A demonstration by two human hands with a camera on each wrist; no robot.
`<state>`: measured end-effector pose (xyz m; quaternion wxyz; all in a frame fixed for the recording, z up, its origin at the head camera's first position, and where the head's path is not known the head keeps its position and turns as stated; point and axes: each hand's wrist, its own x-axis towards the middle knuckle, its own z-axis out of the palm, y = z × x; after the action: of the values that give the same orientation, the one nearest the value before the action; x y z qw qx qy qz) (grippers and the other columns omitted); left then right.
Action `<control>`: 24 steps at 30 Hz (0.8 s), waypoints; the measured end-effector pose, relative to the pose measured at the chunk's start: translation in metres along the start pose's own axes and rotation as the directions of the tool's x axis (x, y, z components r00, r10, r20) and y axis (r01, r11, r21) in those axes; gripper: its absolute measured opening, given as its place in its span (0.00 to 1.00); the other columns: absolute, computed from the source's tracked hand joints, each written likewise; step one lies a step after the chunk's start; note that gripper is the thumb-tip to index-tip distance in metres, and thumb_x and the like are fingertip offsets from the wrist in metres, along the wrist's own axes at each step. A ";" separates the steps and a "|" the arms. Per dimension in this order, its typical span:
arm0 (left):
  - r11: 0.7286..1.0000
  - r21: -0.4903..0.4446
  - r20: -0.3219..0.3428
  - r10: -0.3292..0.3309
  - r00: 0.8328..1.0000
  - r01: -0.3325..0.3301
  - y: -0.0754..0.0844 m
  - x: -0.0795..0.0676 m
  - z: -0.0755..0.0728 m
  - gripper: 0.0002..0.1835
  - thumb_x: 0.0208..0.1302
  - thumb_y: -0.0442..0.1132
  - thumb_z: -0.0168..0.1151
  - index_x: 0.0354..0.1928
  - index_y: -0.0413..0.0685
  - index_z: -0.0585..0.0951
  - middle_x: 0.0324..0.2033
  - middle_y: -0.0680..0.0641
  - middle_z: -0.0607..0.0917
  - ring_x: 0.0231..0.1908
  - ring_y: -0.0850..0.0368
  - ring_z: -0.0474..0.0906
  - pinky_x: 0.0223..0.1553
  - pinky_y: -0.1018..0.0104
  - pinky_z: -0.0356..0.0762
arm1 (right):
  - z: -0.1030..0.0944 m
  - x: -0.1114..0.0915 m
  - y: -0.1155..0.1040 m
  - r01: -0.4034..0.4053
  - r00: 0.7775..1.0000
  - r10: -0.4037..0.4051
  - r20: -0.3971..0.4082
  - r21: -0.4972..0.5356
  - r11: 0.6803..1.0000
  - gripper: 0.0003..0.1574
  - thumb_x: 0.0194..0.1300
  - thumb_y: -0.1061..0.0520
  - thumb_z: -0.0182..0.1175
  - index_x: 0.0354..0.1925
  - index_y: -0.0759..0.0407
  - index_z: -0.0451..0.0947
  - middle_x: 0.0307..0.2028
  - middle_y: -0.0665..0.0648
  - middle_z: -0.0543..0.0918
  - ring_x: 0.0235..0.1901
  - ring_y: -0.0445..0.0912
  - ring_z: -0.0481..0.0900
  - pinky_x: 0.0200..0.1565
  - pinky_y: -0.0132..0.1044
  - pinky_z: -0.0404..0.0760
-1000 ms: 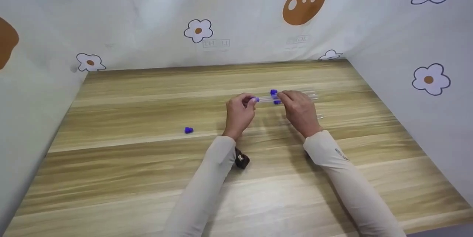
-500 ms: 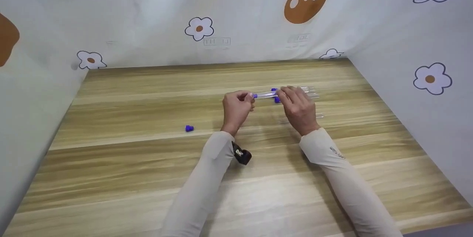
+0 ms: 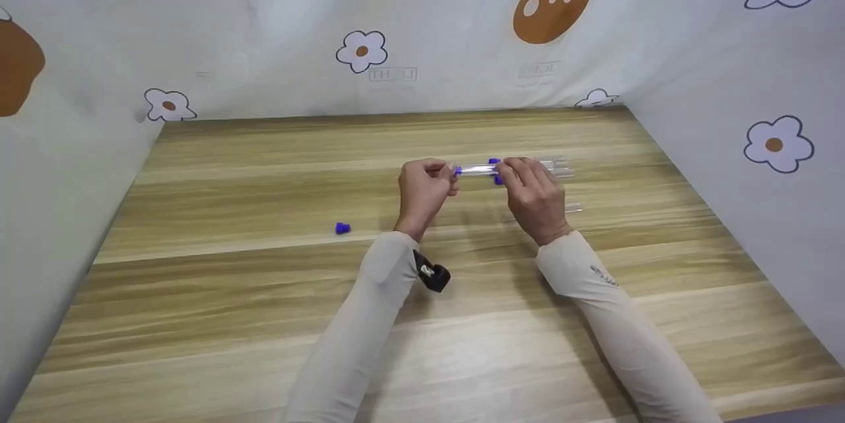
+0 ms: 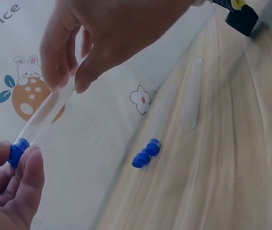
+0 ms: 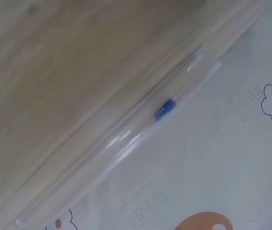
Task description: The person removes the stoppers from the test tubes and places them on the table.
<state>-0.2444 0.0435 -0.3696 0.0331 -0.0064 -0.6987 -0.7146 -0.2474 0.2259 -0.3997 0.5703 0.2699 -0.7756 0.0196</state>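
In the head view, my left hand (image 3: 422, 193) pinches a blue cap (image 4: 17, 152) between thumb and fingers. The cap sits at the end of a clear test tube (image 4: 47, 115), held sideways above the table. Farther along that tube, the thumb and fingers of my right hand (image 3: 536, 193) grip it, covering its other end in the head view. Behind and below lie more clear tubes (image 3: 558, 167), two with blue caps (image 4: 152, 147). An uncapped tube (image 4: 192, 96) rests on the wood, partly hidden by the right hand in the head view.
One loose blue cap (image 3: 342, 228) lies left of the hands on the wooden table (image 3: 231, 317). A black wrist camera (image 3: 433, 272) hangs at the left cuff. A patterned curtain (image 3: 277, 47) borders the table's back and sides.
The left hand has tilted slightly and its fingers have drawn in around the cap. The tube has risen a little and shows more plainly between the hands. The loose cap stays put.
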 end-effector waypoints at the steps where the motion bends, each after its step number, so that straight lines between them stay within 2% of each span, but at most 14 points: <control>1: 1.000 0.007 0.004 0.011 1.000 -0.011 0.000 0.000 0.000 0.07 0.63 0.29 0.60 0.37 0.29 0.83 0.28 0.38 0.86 0.27 0.49 0.84 0.29 0.70 0.82 | 0.000 0.000 0.000 -0.004 1.000 0.004 0.008 -0.009 1.000 0.07 0.57 0.72 0.59 0.33 0.64 0.81 0.32 0.58 0.85 0.33 0.51 0.83 0.38 0.41 0.82; 3: 0.999 0.017 0.010 0.035 0.999 -0.035 0.000 -0.001 0.000 0.07 0.63 0.29 0.60 0.37 0.30 0.83 0.31 0.36 0.86 0.31 0.44 0.85 0.31 0.70 0.83 | -0.001 0.001 -0.001 -0.010 1.000 0.011 0.025 -0.023 1.000 0.08 0.57 0.73 0.58 0.32 0.64 0.81 0.32 0.58 0.85 0.32 0.52 0.82 0.37 0.41 0.82; 5: 0.998 0.032 0.010 0.056 0.998 -0.057 -0.002 -0.001 0.000 0.07 0.63 0.29 0.60 0.37 0.31 0.84 0.32 0.36 0.86 0.32 0.44 0.85 0.32 0.70 0.83 | -0.001 0.002 -0.002 -0.019 0.999 0.020 0.040 -0.028 0.999 0.09 0.56 0.74 0.56 0.32 0.65 0.80 0.32 0.59 0.85 0.31 0.52 0.82 0.37 0.41 0.82; 10: 0.989 0.082 -0.005 0.120 0.993 -0.119 -0.006 -0.001 0.000 0.06 0.60 0.28 0.62 0.38 0.33 0.84 0.32 0.39 0.87 0.28 0.57 0.83 0.32 0.70 0.82 | -0.001 0.001 -0.003 -0.037 0.996 0.039 0.080 -0.026 0.999 0.10 0.56 0.74 0.56 0.32 0.65 0.80 0.32 0.59 0.85 0.32 0.53 0.82 0.38 0.42 0.82; 12: 0.987 0.082 -0.018 0.138 0.990 -0.136 -0.007 -0.001 0.000 0.06 0.59 0.26 0.63 0.38 0.33 0.84 0.32 0.39 0.87 0.27 0.59 0.82 0.32 0.70 0.82 | -0.002 0.001 -0.003 -0.037 0.995 0.039 0.093 -0.020 0.999 0.10 0.56 0.74 0.55 0.33 0.65 0.81 0.32 0.59 0.85 0.32 0.53 0.82 0.38 0.43 0.83; 17: 0.987 0.061 -0.022 0.153 0.988 -0.152 -0.008 -0.001 -0.002 0.06 0.58 0.25 0.62 0.38 0.33 0.84 0.34 0.38 0.87 0.28 0.57 0.83 0.32 0.70 0.83 | -0.003 0.001 -0.002 -0.042 0.994 0.042 0.100 0.004 0.999 0.11 0.56 0.74 0.55 0.34 0.65 0.81 0.32 0.60 0.85 0.32 0.54 0.83 0.38 0.44 0.83; 24: 0.977 0.119 0.015 0.176 0.984 -0.176 -0.008 -0.002 -0.003 0.08 0.61 0.28 0.61 0.42 0.36 0.83 0.36 0.41 0.87 0.32 0.53 0.84 0.33 0.71 0.82 | -0.003 0.005 0.000 -0.054 0.993 0.053 0.101 0.012 0.998 0.11 0.59 0.73 0.56 0.35 0.64 0.82 0.33 0.59 0.86 0.34 0.53 0.83 0.41 0.44 0.83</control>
<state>-0.2426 0.0408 -0.3779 0.0950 -0.0678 -0.7371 -0.6656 -0.2461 0.2254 -0.3944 0.5277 0.2538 -0.8102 0.0268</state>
